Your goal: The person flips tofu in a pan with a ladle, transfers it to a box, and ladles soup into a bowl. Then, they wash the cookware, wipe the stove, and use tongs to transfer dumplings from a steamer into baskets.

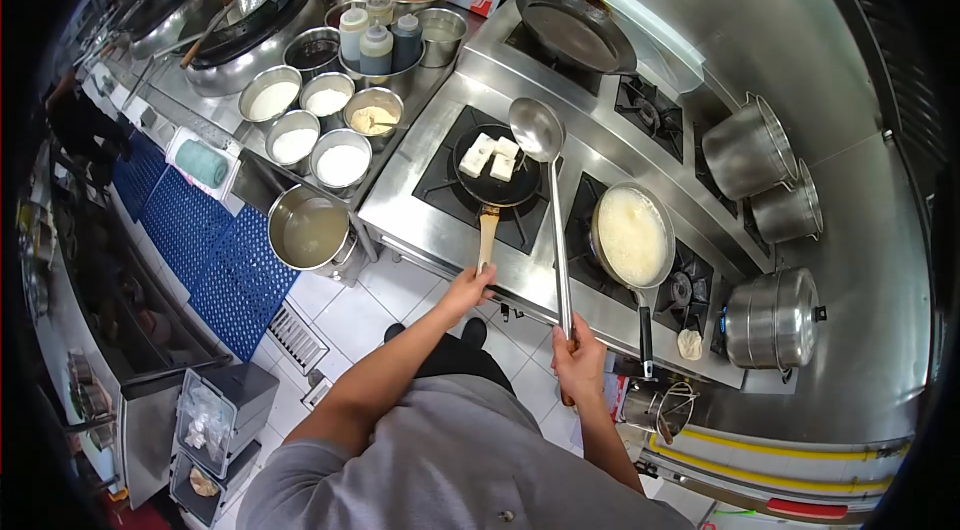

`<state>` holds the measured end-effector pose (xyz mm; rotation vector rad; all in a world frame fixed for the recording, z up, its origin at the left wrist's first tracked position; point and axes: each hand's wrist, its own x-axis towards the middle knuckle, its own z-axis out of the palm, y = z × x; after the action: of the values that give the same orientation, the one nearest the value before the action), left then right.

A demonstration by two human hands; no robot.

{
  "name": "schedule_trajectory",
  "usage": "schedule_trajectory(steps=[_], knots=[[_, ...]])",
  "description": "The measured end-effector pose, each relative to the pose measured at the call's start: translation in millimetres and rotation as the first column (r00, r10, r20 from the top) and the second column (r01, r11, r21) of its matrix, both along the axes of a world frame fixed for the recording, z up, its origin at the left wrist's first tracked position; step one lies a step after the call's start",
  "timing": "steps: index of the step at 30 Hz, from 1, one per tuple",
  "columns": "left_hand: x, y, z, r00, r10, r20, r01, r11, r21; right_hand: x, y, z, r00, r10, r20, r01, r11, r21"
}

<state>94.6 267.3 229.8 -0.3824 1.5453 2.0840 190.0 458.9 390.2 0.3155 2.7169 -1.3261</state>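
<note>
My left hand point(466, 294) is closed around the wooden handle of a small black frying pan point(512, 192) on the stove. Several white blocks that look like tofu point(478, 156) lie in this pan. In my right hand point(580, 362) is a long-handled metal ladle point(537, 127), gripped by the wooden end of its shaft. The ladle's bowl is up beside the pan's far right edge and overlaps it in this view. To the right, a second frying pan point(668, 270) with a black handle holds a pale yellow, frothy food point(632, 235).
Left of the stove stand bowls of white powder point(294, 146), squeeze bottles point(376, 52) and a pot of cloudy liquid point(308, 228). A large dark pan point(575, 28) sits on the back burners, with metal pots point(765, 320) at right. Another person point(85, 125) is at far left.
</note>
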Motion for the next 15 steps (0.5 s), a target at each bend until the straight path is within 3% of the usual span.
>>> schedule_trajectory(steps=[1,3,5,10,15], knots=[[-3.4,6.0,3.3,0.996,0.064,0.066,-0.071,0.993,0.099,3.5,8.3,-17.6,0.996,0.008,-0.090,-0.001,0.997,0.079],[-10.7,17.8,5.7,0.963,0.166,0.212,-0.223,0.934,0.280,1.1,-3.2,-30.1,0.973,-0.016,-0.229,0.035,0.996,0.079],[-1.7,12.6,-11.4,0.980,0.176,0.093,-0.192,0.957,0.219,-2.8,-15.6,-55.5,0.958,-0.036,-0.286,0.050,0.998,0.043],[9.8,-2.6,-20.0,0.993,0.068,-0.094,-0.058,0.993,0.102,-13.5,-27.6,-82.0,0.984,-0.022,-0.178,0.017,0.999,-0.028],[0.3,-14.9,-30.8,0.990,0.086,-0.108,-0.088,0.996,-0.014,-8.6,-22.6,-74.9,0.991,-0.005,-0.137,0.005,1.000,-0.002]])
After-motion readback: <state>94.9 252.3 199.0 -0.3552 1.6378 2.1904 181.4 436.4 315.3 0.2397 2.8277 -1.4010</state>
